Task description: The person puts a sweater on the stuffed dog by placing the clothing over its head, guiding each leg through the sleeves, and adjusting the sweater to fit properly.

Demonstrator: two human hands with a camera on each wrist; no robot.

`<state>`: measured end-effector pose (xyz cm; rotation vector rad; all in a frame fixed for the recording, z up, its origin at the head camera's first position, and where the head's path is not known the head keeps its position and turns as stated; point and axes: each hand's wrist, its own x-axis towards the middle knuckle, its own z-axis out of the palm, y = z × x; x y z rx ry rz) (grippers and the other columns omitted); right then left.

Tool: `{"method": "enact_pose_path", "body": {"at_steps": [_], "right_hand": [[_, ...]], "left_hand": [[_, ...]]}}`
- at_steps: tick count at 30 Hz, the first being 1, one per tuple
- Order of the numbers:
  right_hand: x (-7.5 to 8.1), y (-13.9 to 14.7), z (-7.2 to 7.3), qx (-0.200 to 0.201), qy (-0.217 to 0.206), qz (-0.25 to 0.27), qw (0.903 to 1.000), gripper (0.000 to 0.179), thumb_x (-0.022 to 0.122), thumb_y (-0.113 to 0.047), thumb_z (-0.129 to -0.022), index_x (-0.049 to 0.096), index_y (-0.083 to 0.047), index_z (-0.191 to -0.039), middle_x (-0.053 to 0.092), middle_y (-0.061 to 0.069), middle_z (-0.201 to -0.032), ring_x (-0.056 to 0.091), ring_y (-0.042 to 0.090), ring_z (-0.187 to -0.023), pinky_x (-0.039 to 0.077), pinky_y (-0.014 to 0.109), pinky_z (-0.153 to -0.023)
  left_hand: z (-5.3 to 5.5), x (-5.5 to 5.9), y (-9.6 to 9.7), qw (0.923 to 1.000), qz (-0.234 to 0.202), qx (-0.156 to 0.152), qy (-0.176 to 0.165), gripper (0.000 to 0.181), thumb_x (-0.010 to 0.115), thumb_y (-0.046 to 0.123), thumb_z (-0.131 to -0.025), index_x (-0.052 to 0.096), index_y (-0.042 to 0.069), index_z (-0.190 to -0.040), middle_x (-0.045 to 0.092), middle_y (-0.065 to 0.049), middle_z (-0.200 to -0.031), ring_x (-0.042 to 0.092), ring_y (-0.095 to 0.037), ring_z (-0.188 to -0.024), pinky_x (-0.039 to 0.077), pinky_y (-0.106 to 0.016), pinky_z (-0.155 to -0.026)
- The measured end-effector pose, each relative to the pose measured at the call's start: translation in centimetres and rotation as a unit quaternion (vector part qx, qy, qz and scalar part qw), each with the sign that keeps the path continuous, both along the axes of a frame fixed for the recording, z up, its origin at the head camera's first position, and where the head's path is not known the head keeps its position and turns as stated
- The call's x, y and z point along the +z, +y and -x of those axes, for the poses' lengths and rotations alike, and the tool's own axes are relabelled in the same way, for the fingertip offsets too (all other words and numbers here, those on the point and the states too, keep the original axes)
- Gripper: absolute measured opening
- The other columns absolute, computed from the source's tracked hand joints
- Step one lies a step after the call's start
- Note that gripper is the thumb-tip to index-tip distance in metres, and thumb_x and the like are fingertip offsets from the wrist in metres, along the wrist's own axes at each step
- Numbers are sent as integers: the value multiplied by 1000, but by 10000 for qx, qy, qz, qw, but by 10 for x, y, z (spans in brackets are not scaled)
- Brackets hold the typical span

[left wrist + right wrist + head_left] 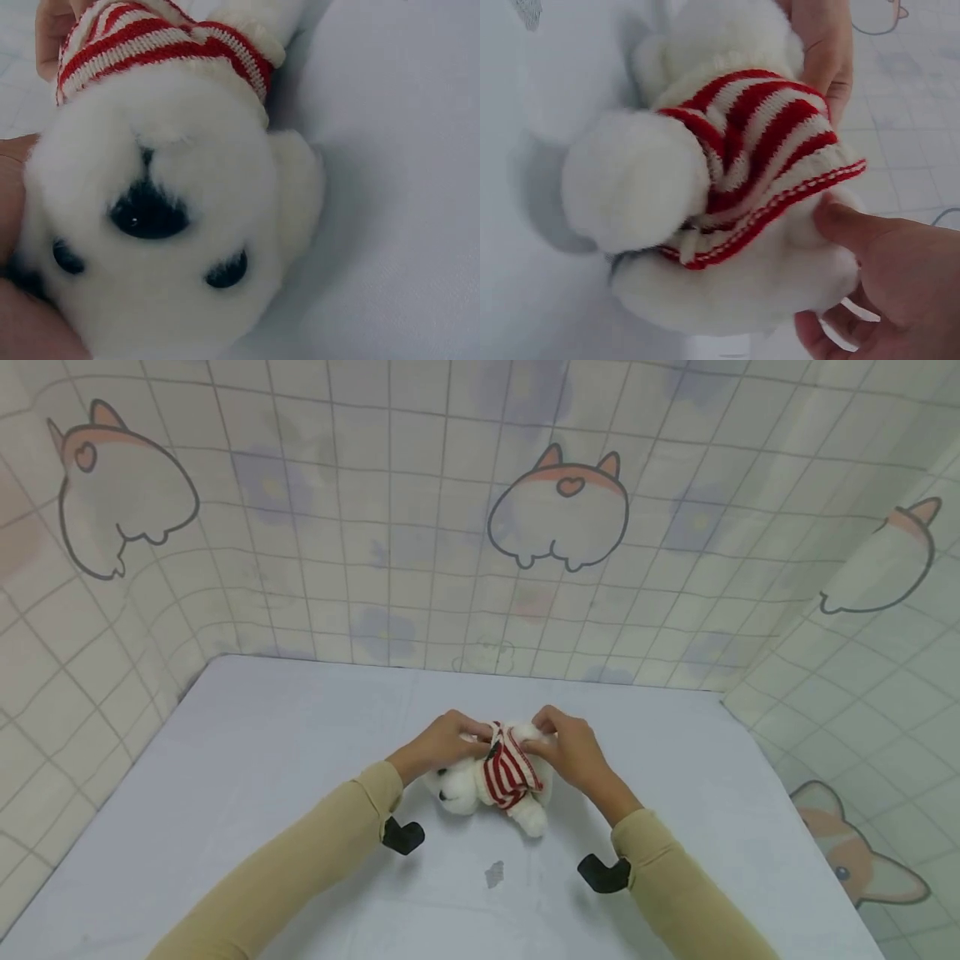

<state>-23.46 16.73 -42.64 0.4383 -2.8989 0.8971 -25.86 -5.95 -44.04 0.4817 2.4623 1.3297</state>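
A white plush bear (457, 791) in a red-and-white striped knitted sweater (512, 774) lies on its back, head to the left. My left hand (442, 745) holds its far side near the neck and sweater; part of that grip is hidden behind the bear. At the bear's lower body, my right hand (572, 753) grips white plush just below the sweater hem, thumb on top and fingers underneath. The bear's black nose (150, 211) and eyes show in the left wrist view. One round white arm (634, 180) sticks out of the sweater on the near side.
The bear is on a white-covered table (300, 727). A small grey patch (494, 874) marks the surface in front of it. Behind and at both sides hangs a gridded cloth (420, 585) printed with cartoon corgis. Black wrist mounts (403, 837) jut from both sleeves.
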Motion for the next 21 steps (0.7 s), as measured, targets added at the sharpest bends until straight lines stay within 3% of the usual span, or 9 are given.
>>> {"method": "enact_pose_path", "body": {"at_steps": [3, 6, 9, 13, 16, 21], "right_hand": [[-6, -2, 1, -56, 100, 150, 9998, 22, 75, -27, -84, 64, -9, -90, 68, 10, -96, 58, 24, -88, 48, 38, -73], [-14, -5, 3, 47, 118, 231, 9997, 17, 71, -23, -88, 69, -7, -92, 68, 12, -101, 58, 28, -98, 49, 43, -82], [-20, -9, 4, 328, 233, 30, 9992, 19, 67, -16, -91, 71, -4, -104, 66, 11, -110, 56, 30, -110, 48, 47, -93], [-21, -15, 2, 709, 570, -291, 9954, 21, 62, -8, -93, 71, -2, -111, 68, 12, -107, 57, 31, -109, 49, 48, -94], [-23, -18, 2, 487, 694, -74, 9964, 21, 63, -4, -90, 71, -1, -110, 70, 16, -105, 62, 34, -107, 49, 48, -95], [-29, -22, 7, -259, 355, 693, 9966, 15, 66, -2, -85, 64, -8, -98, 68, 14, -103, 63, 32, -103, 51, 47, -90]], "left_hand": [[1, -5, -1, 9996, -31, -124, 241, 36, 71, 23, -88, 68, 15, -123, 60, -7, -136, 44, -28, -138, 32, -47, -115], [3, -10, -3, 9985, -178, -200, 483, 39, 71, 25, -88, 66, 16, -126, 59, -6, -137, 41, -27, -140, 30, -47, -117], [5, -16, -2, 9965, -432, -267, 671, 40, 71, 23, -87, 65, 15, -126, 62, -5, -134, 48, -26, -134, 34, -46, -114], [4, -17, 3, 9961, -580, -246, 625, 43, 71, 20, -88, 63, 12, -129, 62, -6, -133, 52, -25, -129, 38, -44, -111], [3, -16, 5, 9968, -514, -192, 576, 45, 70, 22, -88, 61, 11, -131, 60, -7, -135, 50, -26, -132, 37, -44, -112], [7, -15, 3, 9951, -264, -404, 864, 40, 67, 22, -89, 62, 10, -127, 64, -7, -125, 54, -25, -123, 42, -44, -107]]}}
